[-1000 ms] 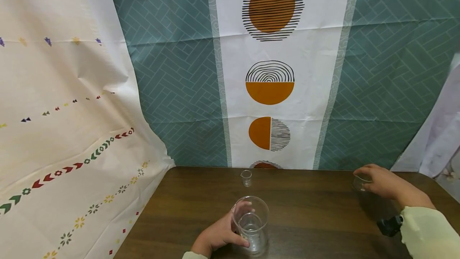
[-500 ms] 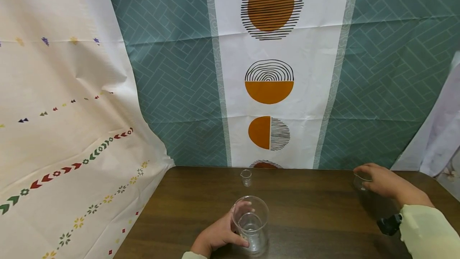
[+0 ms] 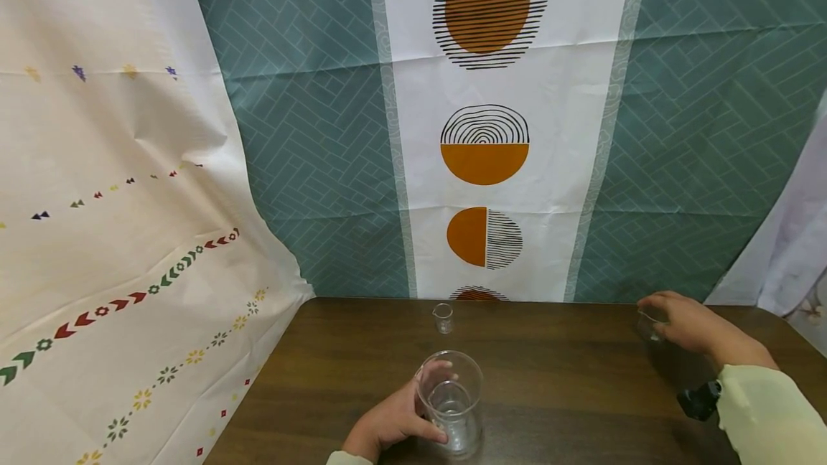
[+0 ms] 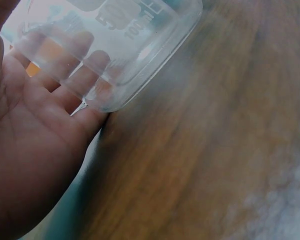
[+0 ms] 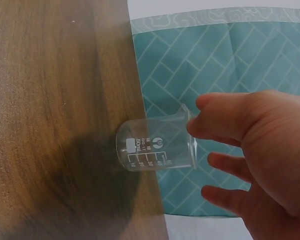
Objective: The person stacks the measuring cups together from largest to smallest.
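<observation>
My left hand (image 3: 392, 418) holds a large clear glass beaker (image 3: 472, 418), its fingers and thumb round the side. Inside that beaker a smaller rim shows, which looks like another glass nested in it. The left wrist view catches the lower part of the glass (image 4: 140, 45) with white markings, against the fingers. At the far right of the table, my right hand (image 3: 694, 325) pinches a small clear beaker by its rim. This small beaker (image 5: 157, 145) bears white graduations and a 50ml mark, and its base appears to be on the tabletop.
A tiny glass beaker (image 3: 443, 321) stands near the table's back edge, beyond the large one. The brown wooden table (image 3: 549, 372) ends at a teal and white patterned cloth (image 3: 323, 163) behind. A cream printed cloth (image 3: 129, 235) hangs along the left.
Both hands stay in about the same places with their beakers. The head view has tilted very slightly.
</observation>
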Tool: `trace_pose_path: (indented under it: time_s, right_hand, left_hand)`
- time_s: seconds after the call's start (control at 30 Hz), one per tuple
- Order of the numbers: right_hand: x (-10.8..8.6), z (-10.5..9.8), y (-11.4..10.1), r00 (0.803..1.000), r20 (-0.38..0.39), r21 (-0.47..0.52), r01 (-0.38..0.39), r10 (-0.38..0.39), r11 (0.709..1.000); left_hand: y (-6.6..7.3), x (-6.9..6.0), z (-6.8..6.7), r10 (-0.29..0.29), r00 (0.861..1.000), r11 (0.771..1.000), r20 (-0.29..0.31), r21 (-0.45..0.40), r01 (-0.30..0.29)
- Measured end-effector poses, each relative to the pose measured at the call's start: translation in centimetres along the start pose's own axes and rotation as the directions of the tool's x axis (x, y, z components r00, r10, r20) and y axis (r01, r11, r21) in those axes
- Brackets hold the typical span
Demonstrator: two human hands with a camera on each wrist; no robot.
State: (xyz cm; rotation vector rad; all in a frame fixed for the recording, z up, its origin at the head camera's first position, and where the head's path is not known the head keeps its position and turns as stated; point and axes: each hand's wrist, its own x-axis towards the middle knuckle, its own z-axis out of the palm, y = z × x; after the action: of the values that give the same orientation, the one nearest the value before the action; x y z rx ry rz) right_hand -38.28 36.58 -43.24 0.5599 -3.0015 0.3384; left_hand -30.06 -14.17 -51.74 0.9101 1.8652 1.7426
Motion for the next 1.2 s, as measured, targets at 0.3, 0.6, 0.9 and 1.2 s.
trace_pose_path:
  time_s: [0.3,0.6,0.9,1.2]
  right_hand:
    - [0.3,0.5,0.3,0.999,-0.03,-0.002,0.019,-0.019,1.0]
    - [0.6,0.7,0.5,0.999,-0.034,-0.016,0.025,-0.025,1.0]
    - [0.8,0.9,0.5,1.0,-0.023,-0.025,0.013,-0.014,1.0]
    - [1.0,1.3,0.7,0.998,-0.053,-0.052,0.026,-0.029,0.998]
  left_hand:
    - [-0.1,0.0,0.0,0.03,1.0,0.999,0.002,0.011,-0.03]
    - [-0.4,-0.1,0.1,0.063,0.998,0.998,0.014,-0.024,-0.063]
    - [-0.3,-0.1,0.1,0.052,0.999,0.998,0.014,-0.027,-0.052]
    - [-0.4,-0.1,0.1,0.054,0.998,0.998,0.016,-0.028,-0.054]
